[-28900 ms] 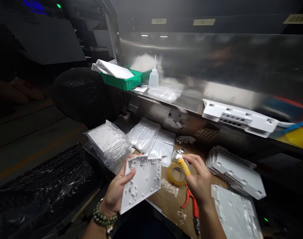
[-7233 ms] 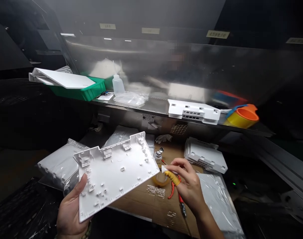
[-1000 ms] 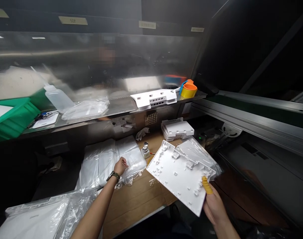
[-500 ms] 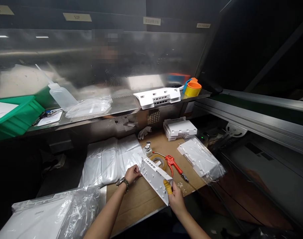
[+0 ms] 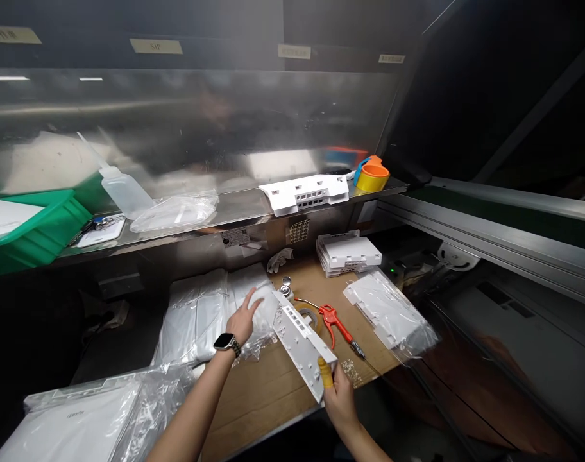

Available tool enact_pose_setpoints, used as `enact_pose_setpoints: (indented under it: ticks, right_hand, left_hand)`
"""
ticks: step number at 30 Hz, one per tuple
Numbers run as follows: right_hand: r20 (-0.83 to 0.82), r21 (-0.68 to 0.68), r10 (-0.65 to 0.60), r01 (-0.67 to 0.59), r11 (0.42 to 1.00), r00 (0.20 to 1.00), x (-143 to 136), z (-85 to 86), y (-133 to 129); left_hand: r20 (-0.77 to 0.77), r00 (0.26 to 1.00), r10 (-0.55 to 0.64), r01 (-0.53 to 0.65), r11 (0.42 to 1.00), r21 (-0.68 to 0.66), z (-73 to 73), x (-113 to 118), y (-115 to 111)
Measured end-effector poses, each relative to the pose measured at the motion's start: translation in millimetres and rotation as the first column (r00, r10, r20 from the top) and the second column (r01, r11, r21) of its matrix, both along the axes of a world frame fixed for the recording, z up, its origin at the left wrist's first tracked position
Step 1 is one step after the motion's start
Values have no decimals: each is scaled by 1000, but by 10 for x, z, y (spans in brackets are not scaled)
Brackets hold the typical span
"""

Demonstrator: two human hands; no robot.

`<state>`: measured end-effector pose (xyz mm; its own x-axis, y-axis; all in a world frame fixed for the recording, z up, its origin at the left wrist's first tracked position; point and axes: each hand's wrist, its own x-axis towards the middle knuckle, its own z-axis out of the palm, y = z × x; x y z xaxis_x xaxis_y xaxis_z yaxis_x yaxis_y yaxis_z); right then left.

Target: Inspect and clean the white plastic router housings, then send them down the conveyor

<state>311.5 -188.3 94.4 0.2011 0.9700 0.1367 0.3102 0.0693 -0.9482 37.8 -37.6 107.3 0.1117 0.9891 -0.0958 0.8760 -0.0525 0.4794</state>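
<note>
A white plastic cover (image 5: 302, 353), with small pegs on its inner face and a row of square slots along one side, is tilted up over the cardboard-covered table. My right hand (image 5: 339, 398) grips its near end, a yellow finger cot on the thumb. My left hand (image 5: 242, 321), with a watch on the wrist, reaches over the stack of clear plastic bags (image 5: 201, 321). Its fingers are stretched apart and hold nothing. Behind the cover lie a tape roll (image 5: 308, 317), a small bottle with a metal top (image 5: 285, 290) and a red air gun (image 5: 335, 323).
Stacked white covers (image 5: 350, 250) stand at the back of the table, with a bagged cover (image 5: 386, 311) to their right. Bagged white panels (image 5: 81, 417) lie front left. The metal shelf holds a green bin (image 5: 47, 234), a squeeze bottle (image 5: 126, 192), another white cover (image 5: 306, 192) and tape rolls (image 5: 373, 176).
My left hand has left the cover's far edge, moved left and up to the bags, and opened its fingers. My right hand still holds the cover, slightly lower.
</note>
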Motion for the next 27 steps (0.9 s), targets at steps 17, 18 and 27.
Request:
enact_pose_setpoints:
  ticks: [17, 18, 27]
  right_hand:
    - [51, 20, -48, 47, 999, 998, 581, 359, -127]
    - [-3, -35, -150, 150, 988, 989, 686, 400, -94]
    - [-224, -150, -529, 507, 849, 819, 1565, 579, -60]
  left_hand:
    - [227, 964, -135, 77, 967, 245, 558, 1235, -603]
    - [244, 957, -155, 100, 969, 226, 580, 1359, -644]
    - [576, 682, -450, 491, 866, 95, 995, 2768, -995]
